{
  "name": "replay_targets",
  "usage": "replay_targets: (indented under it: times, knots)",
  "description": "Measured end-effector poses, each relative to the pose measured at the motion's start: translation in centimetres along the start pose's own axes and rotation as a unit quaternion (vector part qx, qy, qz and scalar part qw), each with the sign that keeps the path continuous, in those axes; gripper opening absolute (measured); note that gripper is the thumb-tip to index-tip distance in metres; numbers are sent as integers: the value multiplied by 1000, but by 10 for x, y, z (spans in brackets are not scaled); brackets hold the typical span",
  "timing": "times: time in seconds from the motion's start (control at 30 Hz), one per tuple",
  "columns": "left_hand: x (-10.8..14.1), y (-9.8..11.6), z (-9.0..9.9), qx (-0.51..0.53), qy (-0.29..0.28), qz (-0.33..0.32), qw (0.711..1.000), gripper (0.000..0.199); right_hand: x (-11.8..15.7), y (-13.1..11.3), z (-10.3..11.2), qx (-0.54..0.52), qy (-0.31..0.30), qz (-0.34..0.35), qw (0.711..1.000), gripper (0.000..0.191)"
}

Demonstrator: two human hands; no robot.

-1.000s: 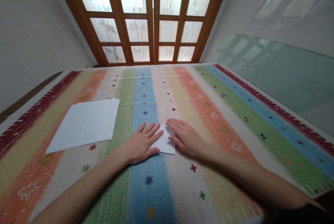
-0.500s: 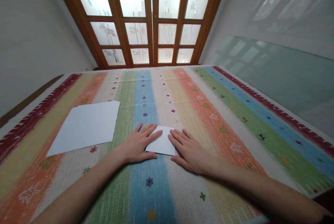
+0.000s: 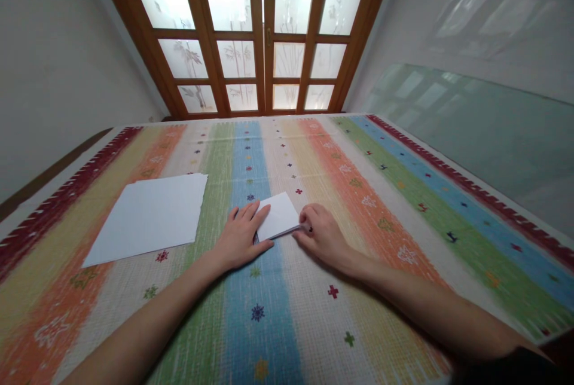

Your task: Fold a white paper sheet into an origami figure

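A small folded white paper (image 3: 278, 215) lies tilted on the striped tablecloth, its near edge showing more than one layer. My left hand (image 3: 241, 235) rests on its left side with the fingers stretched out and the thumb by the near edge. At the paper's right corner, my right hand (image 3: 325, 235) is closed, pinching that corner between thumb and curled fingers. The corner's tip is hidden inside the right hand.
Left of my hands lies a stack of larger white paper sheets (image 3: 147, 217) with uneven edges. The tablecloth (image 3: 385, 313) covers the table. Wooden doors with frosted panes (image 3: 264, 38) stand beyond the far edge, and a glass panel (image 3: 484, 116) leans along the right wall.
The folded paper has turned, its right side swinging away from me and up. My right hand went from lying flat with fingers stretched to pinching the corner. My left hand shifted slightly left.
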State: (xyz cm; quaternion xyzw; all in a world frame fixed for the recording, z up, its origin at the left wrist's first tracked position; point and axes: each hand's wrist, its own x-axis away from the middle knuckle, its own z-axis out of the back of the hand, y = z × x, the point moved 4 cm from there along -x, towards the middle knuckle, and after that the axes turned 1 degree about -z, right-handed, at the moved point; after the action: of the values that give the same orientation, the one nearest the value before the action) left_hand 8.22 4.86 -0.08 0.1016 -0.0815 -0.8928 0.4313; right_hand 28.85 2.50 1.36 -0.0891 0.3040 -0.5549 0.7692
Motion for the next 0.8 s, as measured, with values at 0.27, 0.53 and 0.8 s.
replay_targets:
  times: [0.27,0.53,0.8]
  knots:
    - [-4,-4,-1,30,29,12,999,87,6,8,1,-121,29,-11,992,25]
    - [-5,-3,1,45,20,17,999,90,-9,16,-6,-304,-65,-98,945,41]
    - [-6,-2,5,67,30,21,997,93,-24,6,7,-282,-24,1,959,46]
